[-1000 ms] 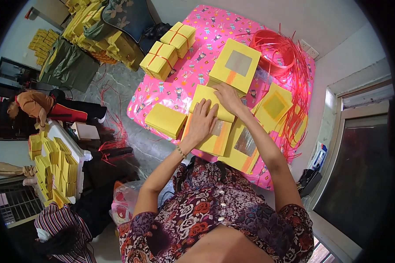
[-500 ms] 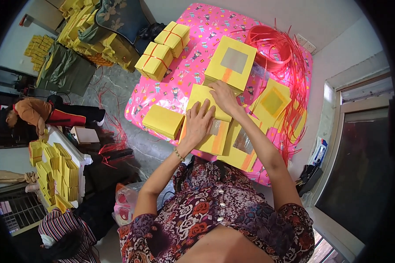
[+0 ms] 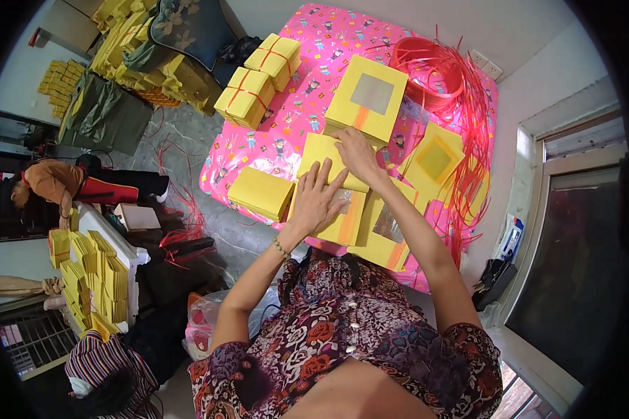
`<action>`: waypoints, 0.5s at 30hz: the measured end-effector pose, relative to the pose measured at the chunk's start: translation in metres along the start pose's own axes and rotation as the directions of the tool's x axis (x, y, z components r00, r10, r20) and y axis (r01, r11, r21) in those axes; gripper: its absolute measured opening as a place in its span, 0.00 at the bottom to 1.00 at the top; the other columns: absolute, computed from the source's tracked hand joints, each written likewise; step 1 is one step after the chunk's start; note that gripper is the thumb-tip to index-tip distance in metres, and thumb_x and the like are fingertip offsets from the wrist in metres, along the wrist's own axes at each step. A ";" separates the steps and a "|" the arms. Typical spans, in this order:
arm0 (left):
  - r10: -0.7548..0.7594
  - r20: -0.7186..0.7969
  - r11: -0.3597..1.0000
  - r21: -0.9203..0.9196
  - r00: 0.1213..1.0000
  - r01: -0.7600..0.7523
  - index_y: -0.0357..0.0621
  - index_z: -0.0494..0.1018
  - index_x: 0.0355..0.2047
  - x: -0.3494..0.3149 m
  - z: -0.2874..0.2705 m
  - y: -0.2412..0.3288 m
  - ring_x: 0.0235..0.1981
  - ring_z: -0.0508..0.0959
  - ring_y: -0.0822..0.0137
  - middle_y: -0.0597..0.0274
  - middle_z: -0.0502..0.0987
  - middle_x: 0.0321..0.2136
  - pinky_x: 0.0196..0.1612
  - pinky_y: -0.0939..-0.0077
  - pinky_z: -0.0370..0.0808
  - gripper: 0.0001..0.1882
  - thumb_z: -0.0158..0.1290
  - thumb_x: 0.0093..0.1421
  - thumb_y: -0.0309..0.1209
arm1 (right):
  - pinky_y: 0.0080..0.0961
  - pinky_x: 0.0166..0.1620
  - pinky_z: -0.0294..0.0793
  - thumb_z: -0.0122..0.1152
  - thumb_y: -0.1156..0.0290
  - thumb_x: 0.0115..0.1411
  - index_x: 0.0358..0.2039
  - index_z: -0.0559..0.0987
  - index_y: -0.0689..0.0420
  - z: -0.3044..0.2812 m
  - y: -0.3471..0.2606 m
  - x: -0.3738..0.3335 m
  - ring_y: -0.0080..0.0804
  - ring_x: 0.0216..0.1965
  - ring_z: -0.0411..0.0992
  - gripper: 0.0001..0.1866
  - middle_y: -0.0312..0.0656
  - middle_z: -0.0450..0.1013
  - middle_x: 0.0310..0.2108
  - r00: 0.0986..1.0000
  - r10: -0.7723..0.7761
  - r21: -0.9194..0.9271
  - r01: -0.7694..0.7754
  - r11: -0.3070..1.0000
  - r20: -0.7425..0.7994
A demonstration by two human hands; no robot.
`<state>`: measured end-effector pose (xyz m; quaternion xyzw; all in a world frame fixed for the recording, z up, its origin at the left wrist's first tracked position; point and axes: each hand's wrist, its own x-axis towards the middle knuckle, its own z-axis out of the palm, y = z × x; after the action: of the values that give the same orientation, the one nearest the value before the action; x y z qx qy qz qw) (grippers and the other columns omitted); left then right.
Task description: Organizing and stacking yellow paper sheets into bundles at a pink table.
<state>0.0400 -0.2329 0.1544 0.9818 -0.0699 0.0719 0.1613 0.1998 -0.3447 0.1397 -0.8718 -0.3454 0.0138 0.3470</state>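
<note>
A yellow paper envelope (image 3: 344,227) with a clear window and an orange strip lies near the front of the pink-covered table (image 3: 220,164), its upper part folded at a crease. My left hand (image 3: 319,201) rests on it with fingers spread flat. Beyond it, my right hand (image 3: 358,152) lies on the upper yellow flap (image 3: 314,150), fingers extended and not closed on anything. Under my right forearm sits another windowed envelope (image 3: 374,241). To the left is a small stack of folded yellow envelopes (image 3: 260,193). A taller stack of windowed envelopes (image 3: 370,94) stands just beyond my right hand.
Two yellow bundles tied with red strips (image 3: 244,96) stand at the table's far left. A red basin (image 3: 426,77) and loose red strips (image 3: 472,146) occupy the right side, beside more yellow pieces (image 3: 433,159). Two people (image 3: 52,183) are near a side table stacked with yellow pieces.
The fingers of my left hand have spread a little wider on the envelope. My right hand has barely moved. The people at left have shifted slightly.
</note>
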 end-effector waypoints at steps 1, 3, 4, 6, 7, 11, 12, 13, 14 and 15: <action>0.001 0.004 1.000 0.003 1.000 -0.001 0.58 0.58 0.68 0.000 0.000 0.000 0.66 0.54 0.42 0.44 0.53 0.68 0.65 0.49 0.52 0.34 0.48 0.64 0.51 | 0.42 0.50 0.71 0.58 0.72 0.60 0.47 0.78 0.56 0.000 0.000 0.000 0.47 0.48 0.70 0.14 0.47 0.72 0.41 1.000 -0.004 0.002 0.004 1.000 0.001; 0.002 0.005 1.000 0.016 1.000 -0.002 0.58 0.58 0.68 -0.001 0.001 -0.001 0.66 0.54 0.42 0.44 0.53 0.68 0.65 0.49 0.52 0.34 0.48 0.64 0.51 | 0.42 0.50 0.71 0.58 0.72 0.60 0.46 0.77 0.56 0.000 0.001 0.001 0.47 0.48 0.70 0.13 0.47 0.72 0.41 1.000 0.011 -0.006 -0.011 1.000 0.020; 0.006 0.006 1.000 0.027 1.000 -0.006 0.58 0.58 0.68 -0.001 0.002 -0.001 0.66 0.55 0.42 0.45 0.53 0.68 0.65 0.49 0.52 0.34 0.48 0.64 0.51 | 0.42 0.50 0.71 0.58 0.72 0.60 0.46 0.77 0.56 0.000 0.001 0.002 0.47 0.48 0.70 0.13 0.47 0.72 0.41 1.000 0.011 -0.006 -0.011 1.000 0.021; 0.001 0.002 0.999 0.032 1.000 -0.001 0.58 0.59 0.68 -0.001 0.002 0.000 0.66 0.55 0.42 0.44 0.54 0.68 0.65 0.49 0.52 0.33 0.48 0.64 0.51 | 0.42 0.50 0.71 0.58 0.71 0.61 0.46 0.77 0.56 0.000 0.000 0.003 0.46 0.48 0.71 0.13 0.46 0.72 0.41 0.999 0.016 -0.004 -0.016 1.000 0.039; -0.003 -0.002 0.999 0.037 1.000 0.003 0.59 0.59 0.68 -0.001 0.001 0.000 0.66 0.55 0.42 0.44 0.54 0.68 0.65 0.49 0.53 0.33 0.48 0.64 0.52 | 0.42 0.50 0.71 0.58 0.71 0.61 0.46 0.77 0.56 0.000 -0.001 0.003 0.46 0.48 0.71 0.13 0.46 0.72 0.41 0.999 0.015 -0.005 -0.015 1.000 0.040; -0.011 -0.014 1.000 -0.002 1.000 0.011 0.58 0.59 0.68 -0.001 0.000 0.001 0.66 0.55 0.41 0.43 0.56 0.66 0.65 0.49 0.53 0.34 0.48 0.64 0.52 | 0.41 0.50 0.72 0.58 0.71 0.60 0.46 0.78 0.57 -0.001 0.000 0.004 0.46 0.48 0.71 0.13 0.46 0.72 0.41 0.998 0.027 0.002 -0.028 1.000 0.063; -0.018 0.022 1.000 -0.013 1.000 0.019 0.57 0.58 0.68 0.000 -0.001 0.002 0.66 0.55 0.41 0.42 0.57 0.65 0.65 0.48 0.53 0.34 0.48 0.64 0.52 | 0.41 0.50 0.72 0.58 0.71 0.60 0.46 0.78 0.57 -0.002 0.001 0.003 0.46 0.48 0.71 0.13 0.46 0.71 0.41 0.998 0.019 0.006 -0.020 1.000 0.058; -0.025 0.060 0.999 -0.023 0.998 0.026 0.56 0.58 0.68 0.001 -0.002 0.003 0.66 0.55 0.41 0.41 0.58 0.64 0.64 0.48 0.53 0.35 0.48 0.64 0.52 | 0.41 0.50 0.72 0.58 0.71 0.60 0.46 0.78 0.57 -0.003 0.002 0.003 0.46 0.48 0.71 0.13 0.46 0.71 0.41 0.998 0.022 0.003 -0.022 1.000 0.058; -0.021 0.060 0.999 -0.026 0.998 0.023 0.56 0.58 0.68 0.001 -0.004 0.003 0.66 0.55 0.41 0.41 0.58 0.64 0.64 0.48 0.53 0.35 0.48 0.64 0.52 | 0.41 0.50 0.72 0.58 0.71 0.60 0.46 0.78 0.57 -0.002 0.001 0.003 0.46 0.48 0.71 0.13 0.46 0.71 0.41 0.998 0.021 0.011 -0.022 1.000 0.057; -0.020 0.064 0.999 -0.023 0.998 0.022 0.54 0.59 0.67 0.002 -0.005 0.003 0.66 0.55 0.40 0.41 0.59 0.64 0.65 0.47 0.53 0.35 0.49 0.64 0.53 | 0.41 0.50 0.72 0.58 0.71 0.60 0.46 0.78 0.57 -0.002 0.002 0.003 0.46 0.48 0.71 0.13 0.46 0.71 0.41 0.998 0.022 0.019 -0.023 1.000 0.054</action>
<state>0.0406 -0.2346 0.1600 0.9823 -0.0654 0.0382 0.1713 0.2037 -0.3452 0.1400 -0.8715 -0.3449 0.0446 0.3458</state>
